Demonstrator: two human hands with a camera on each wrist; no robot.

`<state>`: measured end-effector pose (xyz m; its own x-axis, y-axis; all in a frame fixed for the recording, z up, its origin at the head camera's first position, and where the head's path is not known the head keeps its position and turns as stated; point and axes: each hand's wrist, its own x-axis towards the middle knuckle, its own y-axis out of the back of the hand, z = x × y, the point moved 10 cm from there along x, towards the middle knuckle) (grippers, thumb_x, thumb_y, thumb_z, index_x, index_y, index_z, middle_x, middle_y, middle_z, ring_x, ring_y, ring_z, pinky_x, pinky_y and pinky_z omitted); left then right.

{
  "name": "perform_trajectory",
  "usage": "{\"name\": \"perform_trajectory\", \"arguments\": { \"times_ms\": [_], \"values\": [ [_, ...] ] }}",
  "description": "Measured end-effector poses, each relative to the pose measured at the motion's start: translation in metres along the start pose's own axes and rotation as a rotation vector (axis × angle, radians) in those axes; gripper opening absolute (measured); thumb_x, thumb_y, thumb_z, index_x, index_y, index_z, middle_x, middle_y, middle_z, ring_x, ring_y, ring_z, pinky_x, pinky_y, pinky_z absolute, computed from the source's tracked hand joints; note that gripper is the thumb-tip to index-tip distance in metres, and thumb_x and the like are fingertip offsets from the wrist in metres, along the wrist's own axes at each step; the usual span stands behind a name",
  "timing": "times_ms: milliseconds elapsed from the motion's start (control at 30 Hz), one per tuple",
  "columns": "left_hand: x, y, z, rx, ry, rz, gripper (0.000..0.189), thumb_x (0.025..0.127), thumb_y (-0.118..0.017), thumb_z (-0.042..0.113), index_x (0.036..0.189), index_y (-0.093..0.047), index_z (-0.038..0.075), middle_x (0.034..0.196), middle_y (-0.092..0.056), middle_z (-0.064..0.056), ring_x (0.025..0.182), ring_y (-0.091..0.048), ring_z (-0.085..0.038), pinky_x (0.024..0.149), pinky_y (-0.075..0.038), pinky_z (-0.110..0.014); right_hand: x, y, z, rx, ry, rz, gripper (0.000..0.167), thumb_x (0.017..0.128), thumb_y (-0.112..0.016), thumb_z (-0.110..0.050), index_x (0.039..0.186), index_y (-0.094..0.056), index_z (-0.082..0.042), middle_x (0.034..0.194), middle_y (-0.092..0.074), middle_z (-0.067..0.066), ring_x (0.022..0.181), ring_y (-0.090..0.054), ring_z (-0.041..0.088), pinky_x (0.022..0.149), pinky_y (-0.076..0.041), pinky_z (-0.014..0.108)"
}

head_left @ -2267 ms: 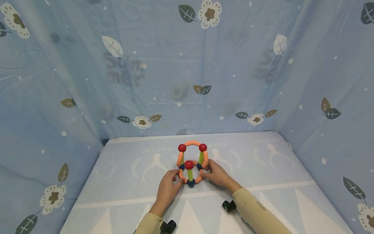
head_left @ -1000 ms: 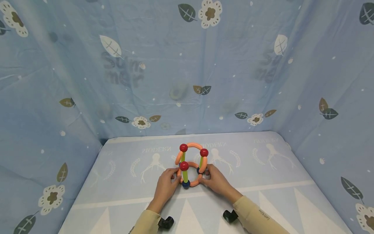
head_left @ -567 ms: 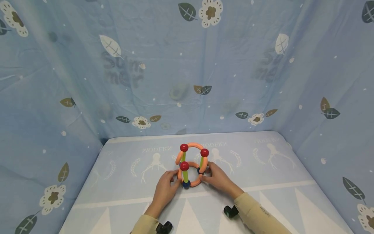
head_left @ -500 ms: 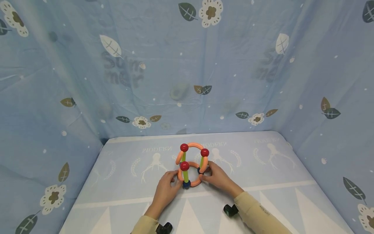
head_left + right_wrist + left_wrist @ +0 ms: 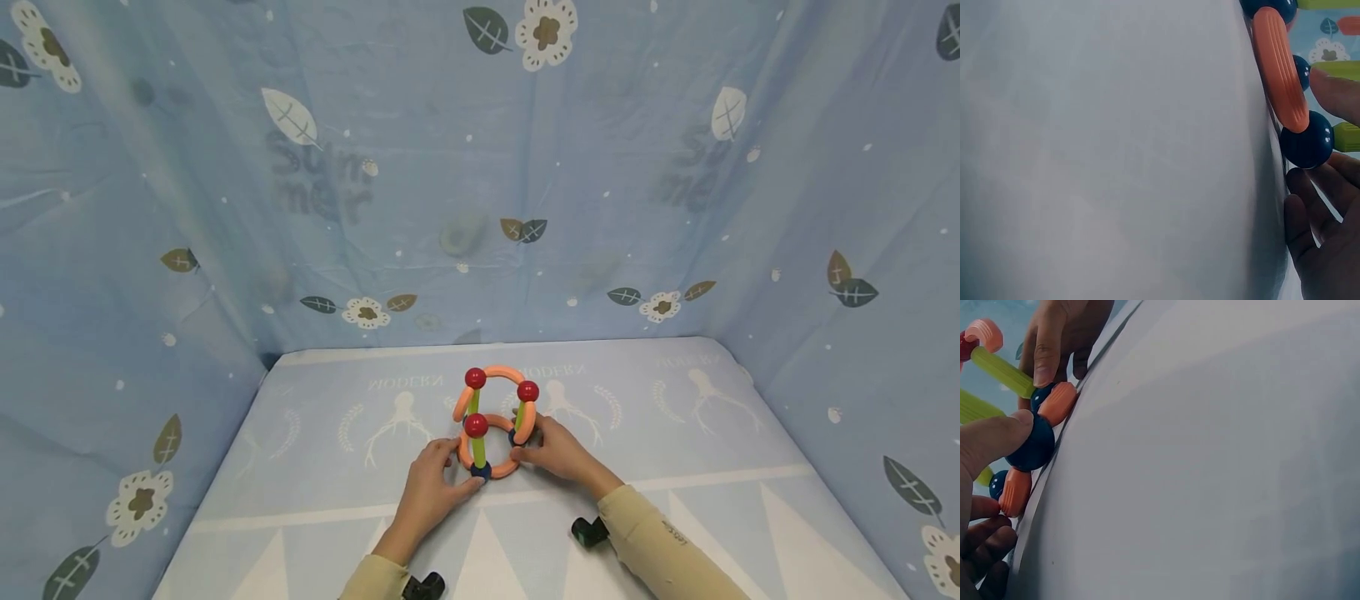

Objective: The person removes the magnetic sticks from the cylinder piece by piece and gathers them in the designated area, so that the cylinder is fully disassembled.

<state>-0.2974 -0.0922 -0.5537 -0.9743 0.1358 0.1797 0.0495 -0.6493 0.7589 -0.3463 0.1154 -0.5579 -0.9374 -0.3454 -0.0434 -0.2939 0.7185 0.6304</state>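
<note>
A magnetic stick-and-ball toy stands on the table between my hands. Green rods hold red balls above navy balls. Orange curved sticks form a ring at the base. Up top, an orange arc links the two rear red balls, and two side arcs hang with one end free. My left hand has its thumb on the front navy ball and its fingertips at the left base arc. My right hand grips the base around the right navy ball, its fingers partly hidden.
A pale printed cloth covers the table. Blue patterned curtains enclose the back and both sides. A black wrist camera sits at the right sleeve, another black camera at the left.
The toy has turned slightly, its front post shifting left and its right post toward the front. My left thumb has moved from beside the base arc onto the front navy ball.
</note>
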Motion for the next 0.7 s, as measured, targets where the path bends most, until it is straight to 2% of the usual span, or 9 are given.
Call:
{"name": "perform_trajectory", "arguments": {
  "times_ms": [167, 267, 400, 567, 700],
  "values": [
    [0.0, 0.001, 0.002, 0.014, -0.001, 0.013, 0.075, 0.076, -0.087, 0.05, 0.134, -0.063, 0.007, 0.119, -0.061, -0.005, 0.089, -0.054, -0.011, 0.074, -0.047, -0.034, 0.0, 0.0, -0.001, -0.001, 0.019, -0.004, 0.068, 0.089, -0.081, -0.033, 0.146, -0.054, -0.007, 0.118, -0.063, 0.003, 0.087, -0.05, 0.019, 0.073, -0.042, 0.035],
    [0.0, 0.002, 0.002, 0.01, -0.005, 0.012, 0.075, 0.077, -0.087, 0.05, 0.134, -0.064, 0.007, 0.122, -0.062, -0.006, 0.09, -0.056, -0.012, 0.075, -0.049, -0.034, -0.001, -0.001, -0.001, -0.011, 0.017, -0.003, 0.068, 0.088, -0.081, -0.035, 0.145, -0.054, -0.008, 0.123, -0.063, 0.005, 0.092, -0.051, 0.019, 0.077, -0.044, 0.037],
    [0.0, 0.005, -0.001, -0.006, -0.019, 0.012, 0.074, 0.078, -0.087, 0.048, 0.133, -0.064, 0.006, 0.124, -0.062, -0.007, 0.092, -0.058, -0.013, 0.077, -0.052, -0.034, -0.003, -0.003, -0.001, -0.039, 0.012, -0.006, 0.061, 0.087, -0.082, -0.038, 0.137, -0.059, -0.011, 0.122, -0.062, 0.004, 0.096, -0.052, 0.019, 0.081, -0.045, 0.038],
    [-0.001, 0.01, -0.006, -0.015, -0.032, 0.023, 0.069, 0.078, -0.087, 0.046, 0.132, -0.066, 0.009, 0.122, -0.064, -0.005, 0.092, -0.059, -0.013, 0.078, -0.052, -0.033, -0.006, -0.005, -0.002, -0.056, 0.046, -0.013, 0.045, 0.086, -0.082, -0.039, 0.121, -0.064, -0.017, 0.106, -0.059, -0.002, 0.091, -0.052, 0.017, 0.077, -0.044, 0.036],
    [-0.001, 0.014, -0.009, -0.009, -0.026, 0.03, 0.067, 0.078, -0.088, 0.045, 0.132, -0.067, 0.011, 0.12, -0.065, -0.003, 0.093, -0.06, -0.012, 0.078, -0.052, -0.033, -0.009, -0.008, -0.003, -0.058, 0.064, -0.016, 0.047, 0.086, -0.082, -0.038, 0.123, -0.063, -0.014, 0.105, -0.059, -0.001, 0.09, -0.052, 0.016, 0.075, -0.045, 0.034]
  ]
}}
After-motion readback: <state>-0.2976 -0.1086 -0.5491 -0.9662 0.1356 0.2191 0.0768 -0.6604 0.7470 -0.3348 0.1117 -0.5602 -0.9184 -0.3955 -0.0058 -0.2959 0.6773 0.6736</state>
